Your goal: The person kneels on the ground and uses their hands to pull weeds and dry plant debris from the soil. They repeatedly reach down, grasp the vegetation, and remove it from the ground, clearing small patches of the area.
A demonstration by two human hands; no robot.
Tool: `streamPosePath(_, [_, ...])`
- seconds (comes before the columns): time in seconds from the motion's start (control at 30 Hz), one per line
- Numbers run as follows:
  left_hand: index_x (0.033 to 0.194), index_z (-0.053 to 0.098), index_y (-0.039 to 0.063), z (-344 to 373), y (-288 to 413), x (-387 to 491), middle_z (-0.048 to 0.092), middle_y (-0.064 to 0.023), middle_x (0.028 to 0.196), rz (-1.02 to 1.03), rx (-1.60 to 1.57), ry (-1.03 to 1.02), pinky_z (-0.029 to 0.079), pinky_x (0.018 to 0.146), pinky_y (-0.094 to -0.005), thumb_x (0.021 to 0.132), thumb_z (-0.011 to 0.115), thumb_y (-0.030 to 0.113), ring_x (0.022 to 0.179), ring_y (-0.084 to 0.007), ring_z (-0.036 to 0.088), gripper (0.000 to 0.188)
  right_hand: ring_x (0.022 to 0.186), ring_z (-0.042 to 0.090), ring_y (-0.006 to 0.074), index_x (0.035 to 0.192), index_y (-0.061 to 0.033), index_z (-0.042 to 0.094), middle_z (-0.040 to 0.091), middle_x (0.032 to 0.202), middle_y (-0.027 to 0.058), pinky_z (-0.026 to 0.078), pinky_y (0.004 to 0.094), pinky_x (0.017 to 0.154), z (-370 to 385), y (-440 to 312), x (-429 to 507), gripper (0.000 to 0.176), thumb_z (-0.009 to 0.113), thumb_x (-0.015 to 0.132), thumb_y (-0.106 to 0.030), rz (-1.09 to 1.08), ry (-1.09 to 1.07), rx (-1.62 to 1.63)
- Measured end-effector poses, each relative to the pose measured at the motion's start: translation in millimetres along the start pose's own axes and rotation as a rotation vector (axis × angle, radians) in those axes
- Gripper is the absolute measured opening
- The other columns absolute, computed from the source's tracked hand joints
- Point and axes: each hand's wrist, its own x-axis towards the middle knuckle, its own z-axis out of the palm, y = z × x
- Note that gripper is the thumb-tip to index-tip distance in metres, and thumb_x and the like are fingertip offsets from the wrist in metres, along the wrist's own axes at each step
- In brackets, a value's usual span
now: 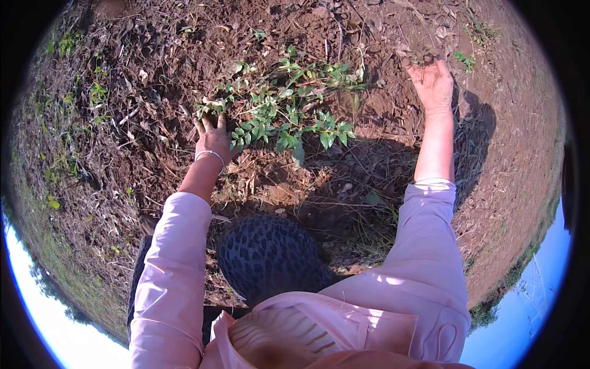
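Observation:
A low plant with green leaves (276, 104) sprawls over brown soil (378, 104) in the middle of the view. My left hand (215, 137), with a thin pale bracelet at the wrist, rests at the plant's left side, fingers apart among leaves and litter; whether it grips a stem is hidden. Off to the right of the plant, my right hand (431, 83) is turned palm up, its fingers curled and soiled. At its fingertips is a small clump of dry weed and roots (420, 56), which looks held between them.
My knee in dark spotted trousers (272, 253) is just below the plant. Dry grass and leaf litter (364, 166) cover the ground nearby. Small weeds (97, 92) grow at the left, and another green sprig (465, 61) stands right of my right hand.

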Motion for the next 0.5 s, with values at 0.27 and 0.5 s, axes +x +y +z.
streamPosePath(0.27, [0.165,0.011,0.012,7,-7,0,0.019,-0.0356,0.162,0.041,-0.025,0.024,0.026,0.122,-0.0597,0.087,0.067,0.065,0.152,-0.0556,0.007,0.109,0.144,0.041,0.0355,0.147,-0.0023,0.050,0.046,0.153,0.0203,0.032,0.0456,0.120,84,167,-178,0.053,0.062,0.100,-0.025,0.231,0.114,-1.649])
streamPosePath(0.5, [0.164,0.019,0.027,13,-7,-14,0.020,-0.0275,0.165,-0.031,-0.255,0.180,0.039,0.114,-0.0593,0.078,0.084,0.052,0.154,-0.0489,0.014,0.111,0.150,0.009,0.0574,0.153,0.0170,0.016,0.012,0.160,0.0415,0.016,0.0531,0.126,91,264,-215,0.090,0.065,0.094,-0.030,0.439,-0.087,-1.986])
